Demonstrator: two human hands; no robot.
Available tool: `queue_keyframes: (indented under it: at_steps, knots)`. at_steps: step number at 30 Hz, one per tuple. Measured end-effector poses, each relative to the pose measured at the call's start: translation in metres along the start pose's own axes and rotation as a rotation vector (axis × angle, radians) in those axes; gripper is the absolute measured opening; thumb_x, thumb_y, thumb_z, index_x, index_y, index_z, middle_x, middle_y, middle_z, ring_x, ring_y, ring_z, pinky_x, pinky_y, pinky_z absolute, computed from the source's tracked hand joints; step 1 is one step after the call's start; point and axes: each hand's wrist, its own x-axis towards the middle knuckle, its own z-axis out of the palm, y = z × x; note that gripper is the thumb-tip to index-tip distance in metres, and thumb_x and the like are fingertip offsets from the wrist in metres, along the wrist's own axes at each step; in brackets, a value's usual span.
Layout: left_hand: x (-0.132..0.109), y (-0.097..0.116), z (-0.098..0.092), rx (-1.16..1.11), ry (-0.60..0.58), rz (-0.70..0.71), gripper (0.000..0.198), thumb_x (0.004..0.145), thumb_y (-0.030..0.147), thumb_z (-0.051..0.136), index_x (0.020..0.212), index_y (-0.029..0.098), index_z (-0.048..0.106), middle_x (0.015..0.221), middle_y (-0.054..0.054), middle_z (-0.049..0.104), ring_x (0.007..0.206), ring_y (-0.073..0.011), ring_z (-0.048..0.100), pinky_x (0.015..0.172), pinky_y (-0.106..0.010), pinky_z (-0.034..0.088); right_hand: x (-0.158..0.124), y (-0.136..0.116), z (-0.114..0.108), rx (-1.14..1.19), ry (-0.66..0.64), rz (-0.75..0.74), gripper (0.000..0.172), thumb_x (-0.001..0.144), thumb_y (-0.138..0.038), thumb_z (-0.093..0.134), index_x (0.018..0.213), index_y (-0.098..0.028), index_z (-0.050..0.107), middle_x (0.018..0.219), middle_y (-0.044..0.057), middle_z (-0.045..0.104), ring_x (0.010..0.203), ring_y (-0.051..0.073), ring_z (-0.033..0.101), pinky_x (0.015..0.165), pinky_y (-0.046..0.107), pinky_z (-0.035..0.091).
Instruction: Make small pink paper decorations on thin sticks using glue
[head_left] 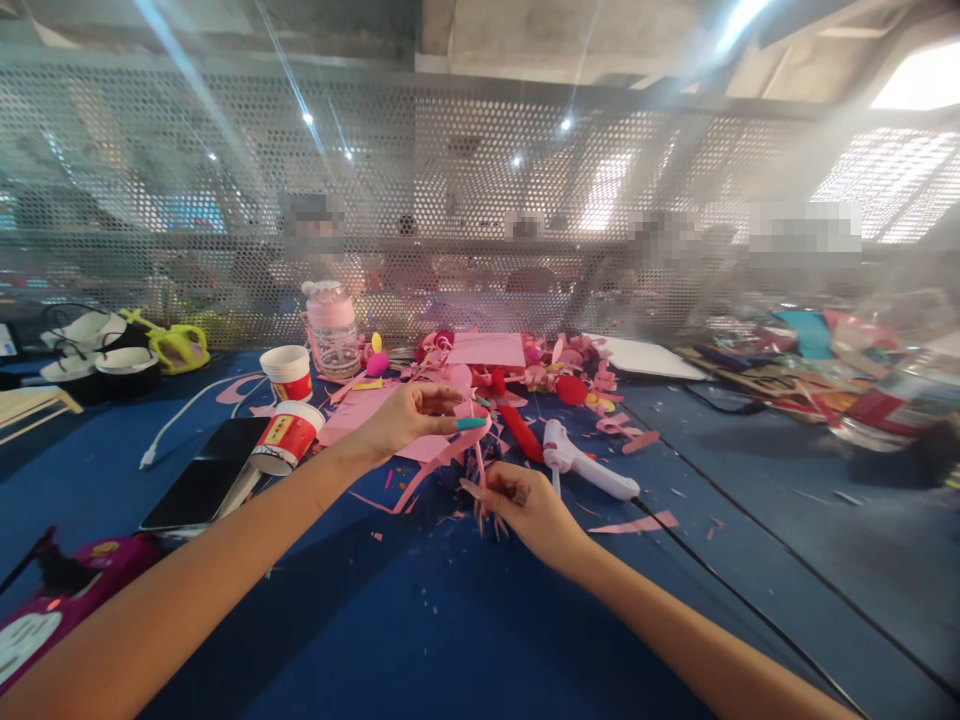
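Observation:
My left hand (399, 424) is closed in a pinch at the top of a narrow pink strip (480, 462), apparently paper. A teal pointed piece (471, 424) shows at its thumb; whether it is a nail or a held thing I cannot tell. Lower and to the right, my right hand (529, 508) has its fingers closed on the strip's lower part. Thin pale ends stick out below these fingers, blurred. Beyond the hands lie pink paper sheets (487, 349). A white glue gun (592, 468) rests just right of my right hand, near a red strip (520, 430).
At left are two paper cups (286, 440), a black phone (206, 475), a white cable (169, 425) and a purple device (82, 590). A pink-lidded bottle (332, 330) stands behind. Pink scraps (636, 526) and a black cord (720, 570) lie at right. Perforated metal screen (465, 180) closes the back.

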Motion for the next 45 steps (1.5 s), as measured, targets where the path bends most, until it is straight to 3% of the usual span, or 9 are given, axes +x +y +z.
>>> queue_keyframes:
  at_steps: [9, 14, 18, 24, 29, 37, 45]
  knots:
    - [0.001, -0.006, 0.001, 0.014, -0.136, -0.069, 0.058, 0.051, 0.012, 0.075, 0.106, 0.014, 0.055, 0.101, -0.009, 0.061, 0.097, -0.0187, 0.055, 0.079, -0.032, 0.045, 0.002, 0.003, 0.001, 0.000, 0.021, -0.008, 0.036, 0.073, -0.050, 0.056, 0.059, -0.018, 0.050, 0.054, -0.001, 0.055, 0.049, 0.010, 0.052, 0.049, 0.023, 0.041]
    - [-0.001, -0.002, 0.001, 0.193, -0.175, -0.109, 0.036, 0.056, 0.016, 0.072, 0.090, 0.012, 0.062, 0.081, -0.005, 0.065, 0.076, -0.0141, 0.058, 0.070, -0.028, 0.044, 0.002, 0.003, 0.001, 0.020, 0.045, -0.014, 0.033, 0.072, -0.048, 0.059, 0.060, -0.017, 0.052, 0.055, -0.001, 0.056, 0.052, 0.011, 0.054, 0.054, 0.025, 0.043]
    - [-0.003, -0.003, 0.005, 0.214, -0.122, -0.073, 0.030, 0.056, 0.026, 0.073, 0.083, 0.013, 0.065, 0.078, -0.003, 0.065, 0.072, -0.0128, 0.057, 0.067, -0.026, 0.043, 0.001, 0.002, 0.001, 0.011, 0.026, -0.018, 0.034, 0.073, -0.048, 0.057, 0.059, -0.017, 0.053, 0.056, 0.000, 0.057, 0.051, 0.010, 0.053, 0.052, 0.024, 0.042]
    - [-0.006, -0.010, 0.013, 0.221, -0.136, -0.016, 0.026, 0.061, 0.036, 0.069, 0.057, 0.012, 0.059, 0.052, 0.004, 0.051, 0.048, -0.0054, 0.041, 0.049, -0.021, 0.032, -0.001, 0.001, 0.005, 0.005, 0.005, -0.016, 0.035, 0.073, -0.048, 0.058, 0.060, -0.016, 0.053, 0.057, 0.000, 0.057, 0.051, 0.011, 0.054, 0.051, 0.024, 0.042]
    - [-0.005, -0.012, 0.011, 0.251, -0.118, -0.021, 0.027, 0.060, 0.036, 0.070, 0.054, 0.012, 0.058, 0.050, 0.004, 0.048, 0.046, -0.0050, 0.039, 0.046, -0.021, 0.030, -0.003, 0.000, 0.004, -0.032, -0.016, -0.026, 0.037, 0.075, -0.049, 0.055, 0.060, -0.016, 0.053, 0.057, -0.001, 0.055, 0.052, 0.010, 0.053, 0.051, 0.023, 0.041]
    - [-0.004, -0.010, 0.004, 0.292, -0.128, -0.064, 0.028, 0.057, 0.038, 0.071, 0.059, 0.012, 0.064, 0.056, -0.001, 0.059, 0.052, -0.0088, 0.049, 0.052, -0.023, 0.037, -0.004, -0.002, 0.003, -0.090, -0.025, -0.051, 0.034, 0.077, -0.045, 0.054, 0.060, -0.016, 0.052, 0.056, -0.002, 0.053, 0.051, 0.010, 0.050, 0.050, 0.022, 0.039]
    - [-0.001, -0.010, 0.001, 0.341, -0.098, -0.048, 0.015, 0.056, 0.025, 0.071, 0.055, 0.011, 0.064, 0.048, 0.002, 0.055, 0.046, -0.0062, 0.044, 0.047, -0.020, 0.030, -0.003, -0.002, 0.003, -0.124, -0.015, -0.066, 0.035, 0.078, -0.046, 0.053, 0.060, -0.017, 0.052, 0.056, -0.002, 0.053, 0.051, 0.009, 0.050, 0.050, 0.022, 0.040]
